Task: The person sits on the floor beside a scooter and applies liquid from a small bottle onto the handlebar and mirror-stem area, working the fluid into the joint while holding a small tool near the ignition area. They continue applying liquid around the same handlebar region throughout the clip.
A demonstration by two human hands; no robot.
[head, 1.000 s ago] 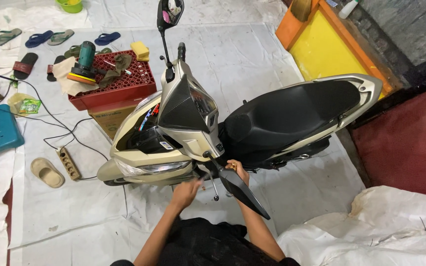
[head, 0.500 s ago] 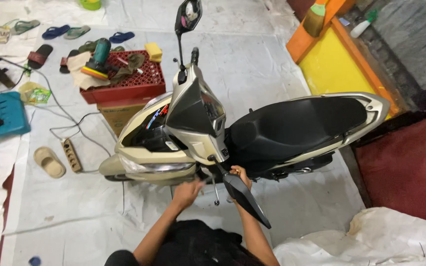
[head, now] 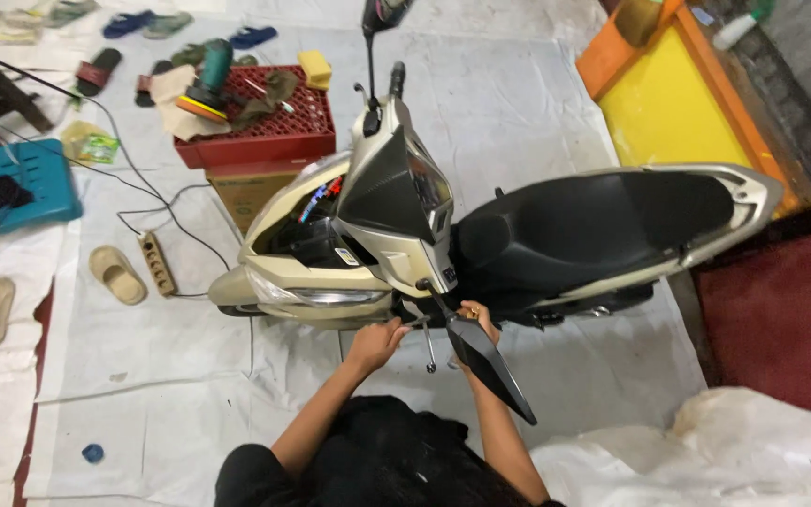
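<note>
Little has moved: both hands stay at the scooter (head: 518,235) handlebar.

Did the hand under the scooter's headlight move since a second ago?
No. The left hand stays under the beige scooter's headlight, at the same spot; only the camera view shifted.
</note>
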